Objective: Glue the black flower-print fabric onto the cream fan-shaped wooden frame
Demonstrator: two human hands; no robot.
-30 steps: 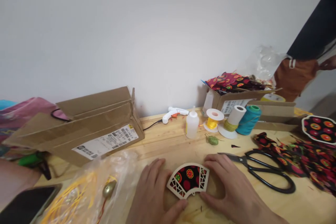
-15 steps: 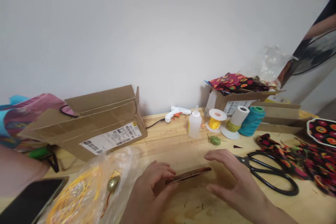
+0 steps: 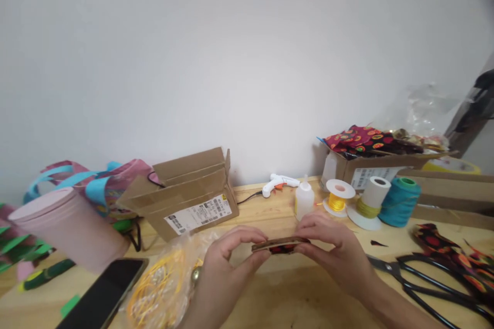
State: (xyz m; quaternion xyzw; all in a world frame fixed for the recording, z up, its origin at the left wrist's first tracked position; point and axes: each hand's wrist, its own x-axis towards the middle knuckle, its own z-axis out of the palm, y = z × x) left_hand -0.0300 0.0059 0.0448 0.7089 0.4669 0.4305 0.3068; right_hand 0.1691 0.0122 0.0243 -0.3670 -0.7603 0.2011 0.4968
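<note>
Between my two hands is a thin, flat, brown-edged piece with dark red patterned fabric on it [image 3: 281, 247], seen nearly edge-on above the wooden table. My left hand [image 3: 233, 262] pinches its left end, thumb below and fingers above. At the other end, my right hand [image 3: 334, 249] grips it the same way. To the right of my right hand lie black-handled scissors [image 3: 420, 280]. Close by my left hand, a clear plastic bag with yellow cords [image 3: 162, 288] and a brass-coloured bell [image 3: 196, 275] rest on the table.
A glue bottle [image 3: 304, 200], a white glue gun [image 3: 278, 184], a yellow cord spool [image 3: 337, 200] and a teal thread cone [image 3: 400, 203] stand behind. Cardboard boxes [image 3: 193, 193] sit along the wall. Left are a phone [image 3: 106, 293] and a pink cylinder [image 3: 73, 229]. Patterned fabric scraps [image 3: 436, 239] lie right.
My right hand, open and apart from the flat piece before, has closed on its right end. The piece is now in both hands. The view has shifted left and up.
</note>
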